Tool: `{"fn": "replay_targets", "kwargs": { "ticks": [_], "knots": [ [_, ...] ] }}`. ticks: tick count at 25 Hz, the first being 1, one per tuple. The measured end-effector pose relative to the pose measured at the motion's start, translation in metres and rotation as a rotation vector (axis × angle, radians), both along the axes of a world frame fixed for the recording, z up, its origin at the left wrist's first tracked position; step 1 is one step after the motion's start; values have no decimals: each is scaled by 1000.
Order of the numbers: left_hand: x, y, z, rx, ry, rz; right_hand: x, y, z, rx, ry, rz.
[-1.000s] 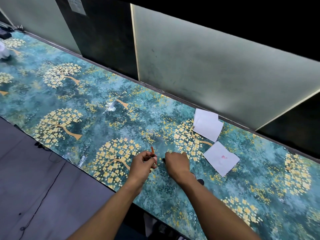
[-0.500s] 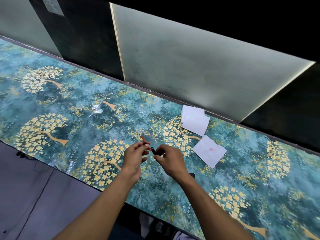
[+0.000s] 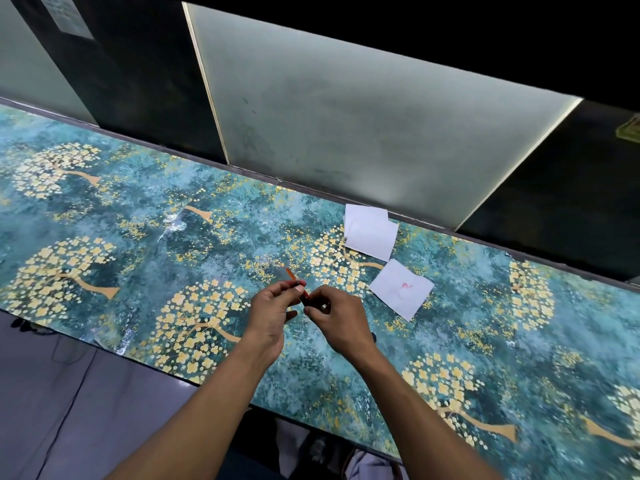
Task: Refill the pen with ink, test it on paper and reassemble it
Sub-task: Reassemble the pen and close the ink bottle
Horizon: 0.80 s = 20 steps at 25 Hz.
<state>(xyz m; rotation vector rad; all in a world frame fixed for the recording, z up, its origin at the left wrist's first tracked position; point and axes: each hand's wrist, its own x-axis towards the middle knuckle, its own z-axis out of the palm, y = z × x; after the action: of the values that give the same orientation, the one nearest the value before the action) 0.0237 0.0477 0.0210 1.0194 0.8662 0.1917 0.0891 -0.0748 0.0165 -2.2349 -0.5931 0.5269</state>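
Pinching a thin orange-red refill (image 3: 290, 274) between thumb and fingertips, the left hand (image 3: 272, 313) holds it slanted up and away from itself, above the tabletop (image 3: 138, 244). Just beside it, the right hand (image 3: 337, 318) curls its fingers round a small dark pen part (image 3: 306, 301) that meets the refill's lower end. Beyond the right hand lies a paper square (image 3: 401, 292) with a red mark, so testing looks done and reassembly seems in hand. Next, the refill needs lining up straight with the dark part and a gentle push home.
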Motion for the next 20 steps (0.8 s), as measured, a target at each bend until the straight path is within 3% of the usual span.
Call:
{"fn": "replay_targets", "kwargs": {
  "ticks": [12,20],
  "knots": [
    [-8,2,2,5,-47,71,-2,-5,-1,-43,-28,19],
    [-10,-1,-4,205,26,-47,2,-3,-3,-29,-56,33]
  ]
}}
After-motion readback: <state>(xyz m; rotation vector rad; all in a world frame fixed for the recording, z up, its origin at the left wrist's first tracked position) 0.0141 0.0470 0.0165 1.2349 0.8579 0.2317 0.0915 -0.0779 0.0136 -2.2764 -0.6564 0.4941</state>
